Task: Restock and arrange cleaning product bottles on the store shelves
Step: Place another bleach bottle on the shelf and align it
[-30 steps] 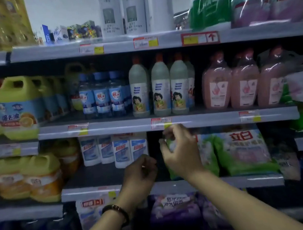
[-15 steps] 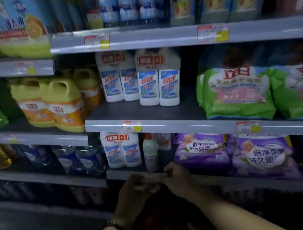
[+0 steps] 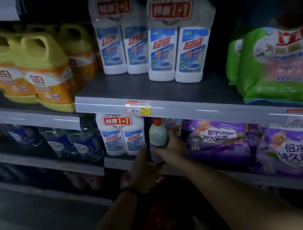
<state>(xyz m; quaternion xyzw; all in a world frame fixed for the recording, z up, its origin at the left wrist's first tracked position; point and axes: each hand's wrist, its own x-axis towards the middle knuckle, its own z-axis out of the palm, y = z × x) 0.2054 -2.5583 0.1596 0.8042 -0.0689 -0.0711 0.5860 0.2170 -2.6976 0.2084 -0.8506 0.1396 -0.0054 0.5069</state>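
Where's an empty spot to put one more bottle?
Bare grey shelf board lies between the white twin-pack bottles and the green plastic bag, and along the front edge. Below it is crowded: the right hand holds a small red-capped white bottle between another white twin-pack and purple bags.

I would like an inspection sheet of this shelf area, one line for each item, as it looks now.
Surface: lower shelf, grey, dimly lit.
Job's things: red-capped bottle upright at the shelf front, between a white twin pack and purple bags.
Clutter: nothing seen.
Hands: right hand grips the bottle; left hand at its base, grip unclear.
Cables: nothing seen.
Surroundings: yellow jugs, more twin packs and a green bag on the shelf above.
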